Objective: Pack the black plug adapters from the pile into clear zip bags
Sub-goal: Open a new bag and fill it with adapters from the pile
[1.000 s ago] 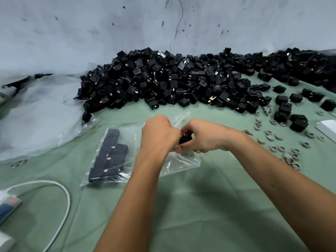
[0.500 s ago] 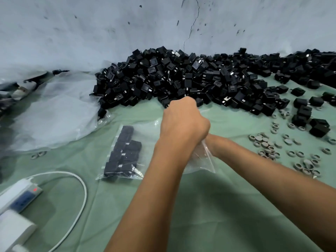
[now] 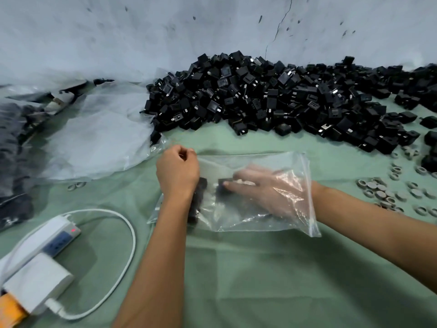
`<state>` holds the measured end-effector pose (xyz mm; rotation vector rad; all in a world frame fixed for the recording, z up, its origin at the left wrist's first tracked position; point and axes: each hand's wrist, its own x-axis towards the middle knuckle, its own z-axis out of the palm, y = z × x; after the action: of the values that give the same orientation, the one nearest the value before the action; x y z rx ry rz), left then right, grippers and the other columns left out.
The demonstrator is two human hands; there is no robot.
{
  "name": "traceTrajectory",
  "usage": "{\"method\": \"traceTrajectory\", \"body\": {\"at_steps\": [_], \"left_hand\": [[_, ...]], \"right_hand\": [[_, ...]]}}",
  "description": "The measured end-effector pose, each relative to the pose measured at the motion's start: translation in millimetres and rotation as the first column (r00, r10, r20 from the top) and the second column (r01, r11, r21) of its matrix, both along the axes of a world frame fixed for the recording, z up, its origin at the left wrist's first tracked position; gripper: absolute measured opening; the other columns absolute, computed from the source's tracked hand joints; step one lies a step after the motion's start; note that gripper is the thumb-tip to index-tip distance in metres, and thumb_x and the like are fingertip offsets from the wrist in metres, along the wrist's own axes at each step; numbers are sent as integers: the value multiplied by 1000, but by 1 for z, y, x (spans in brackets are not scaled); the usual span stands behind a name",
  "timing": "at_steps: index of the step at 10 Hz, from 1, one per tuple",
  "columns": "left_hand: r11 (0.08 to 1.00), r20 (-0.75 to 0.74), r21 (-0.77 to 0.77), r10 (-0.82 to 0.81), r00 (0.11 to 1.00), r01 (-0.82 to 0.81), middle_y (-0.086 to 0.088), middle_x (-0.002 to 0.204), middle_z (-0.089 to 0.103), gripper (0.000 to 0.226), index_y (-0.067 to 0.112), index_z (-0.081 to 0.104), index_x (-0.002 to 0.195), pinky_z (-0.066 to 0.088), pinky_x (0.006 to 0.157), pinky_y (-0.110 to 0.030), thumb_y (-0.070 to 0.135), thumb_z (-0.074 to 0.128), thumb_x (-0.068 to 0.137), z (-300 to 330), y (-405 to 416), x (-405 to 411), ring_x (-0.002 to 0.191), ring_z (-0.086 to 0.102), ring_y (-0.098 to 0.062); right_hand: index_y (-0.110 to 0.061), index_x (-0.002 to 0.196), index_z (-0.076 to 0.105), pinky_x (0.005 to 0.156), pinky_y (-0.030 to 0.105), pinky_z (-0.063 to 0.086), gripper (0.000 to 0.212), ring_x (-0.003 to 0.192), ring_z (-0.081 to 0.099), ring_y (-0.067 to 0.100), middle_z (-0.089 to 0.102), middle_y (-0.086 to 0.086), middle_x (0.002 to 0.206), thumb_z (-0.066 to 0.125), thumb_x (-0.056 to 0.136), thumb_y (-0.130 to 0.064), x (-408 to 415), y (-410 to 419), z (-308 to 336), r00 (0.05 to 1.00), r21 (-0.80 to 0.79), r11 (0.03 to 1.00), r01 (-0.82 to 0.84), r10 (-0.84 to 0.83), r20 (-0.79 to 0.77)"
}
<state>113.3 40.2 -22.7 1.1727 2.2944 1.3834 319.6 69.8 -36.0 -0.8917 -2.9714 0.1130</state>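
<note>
A clear zip bag lies on the green cloth in front of the big pile of black plug adapters. My left hand is curled and pinches the bag's far left corner. Through the mouth on the right, my right hand is inside the bag, seen through the plastic. Its fingers are straight, and the tips touch a black adapter. More packed adapters lie in a row at the bag's left end, partly hidden by my left wrist.
A large crumpled plastic sheet lies to the left of the pile. A white power strip, a white charger block and a looping cable occupy the near left. Several grey rings are scattered at the right.
My right hand, with the adapter, went from the bag's mouth deep into the bag. My left hand shifted to the bag's far left corner. The view swung left.
</note>
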Motion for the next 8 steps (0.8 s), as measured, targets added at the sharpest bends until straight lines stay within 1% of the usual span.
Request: {"method": "traceTrajectory", "body": {"at_steps": [1, 2, 3, 4, 5, 6, 7, 8], "left_hand": [[999, 2, 48, 0, 1000, 0, 3, 71, 64, 29, 12, 65, 76, 40, 67, -32, 26, 58, 100, -10, 2, -4, 76, 62, -23], [997, 16, 72, -2, 1000, 1, 2, 69, 66, 32, 11, 66, 73, 43, 65, -33, 27, 57, 99, -14, 4, -8, 74, 64, -23], [996, 147, 86, -48, 988, 35, -5, 70, 70, 33, 12, 66, 72, 58, 73, -46, 27, 56, 100, -16, 6, -13, 73, 69, -30], [993, 286, 112, -67, 956, 36, 0, 61, 68, 34, 14, 67, 69, 58, 61, -40, 23, 56, 100, -15, 5, -17, 57, 64, -22], [987, 455, 161, -53, 889, -23, 6, 52, 62, 29, 12, 67, 74, 44, 43, -25, 16, 55, 100, -8, 2, -27, 43, 53, -9], [968, 483, 186, 58, 874, -167, 7, 57, 64, 24, 17, 69, 73, 48, 52, -27, 16, 58, 94, -8, 0, -48, 51, 56, -10], [983, 414, 98, 105, 904, -158, 5, 76, 73, 13, 23, 74, 76, 59, 77, -42, 21, 69, 87, -17, -2, -62, 69, 64, -17], [998, 388, 32, 45, 921, -62, 7, 75, 76, 11, 27, 78, 74, 63, 81, -45, 21, 79, 83, -24, -2, -62, 72, 71, -16]], "right_hand": [[-19, 152, 50, 101, 42, 38, 56, 121, 46, 34, 53, 14, 133, 56, 98, -3, -3, 2, -6, 993, -65, 995, 73, -78, -83], [-2, 145, 55, 96, 55, 46, 60, 115, 57, 47, 61, 27, 125, 68, 88, 6, -19, 12, -18, 991, 41, 999, 28, -22, -130], [-2, 145, 55, 97, 55, 49, 56, 114, 60, 44, 65, 26, 124, 70, 90, 3, -29, 11, -20, 975, -44, 999, 20, -29, -221], [-3, 148, 51, 84, 49, 56, 46, 99, 63, 32, 67, 17, 112, 51, 101, -8, -35, 17, -24, 960, -22, 997, -69, 61, -272], [-20, 145, 54, 74, 29, 53, 63, 89, 56, 15, 59, -1, 109, 26, 103, -58, -40, 16, -19, 945, -35, 998, -43, 29, -326], [-39, 118, 56, 77, 35, 60, 52, 91, 70, 22, 69, 0, 108, 36, 92, -80, -43, 17, -23, 918, -247, 967, 68, -158, -363], [-28, 124, 59, 75, 25, 55, 25, 87, 69, 4, 72, -6, 106, 49, 107, -42, -48, 7, -25, 868, -326, 945, 38, -192, -457], [-33, 123, 58, 69, 29, 59, 34, 79, 67, -1, 68, -14, 97, 40, 105, -56, -49, 9, -17, 875, -295, 954, 49, -183, -449]]}}
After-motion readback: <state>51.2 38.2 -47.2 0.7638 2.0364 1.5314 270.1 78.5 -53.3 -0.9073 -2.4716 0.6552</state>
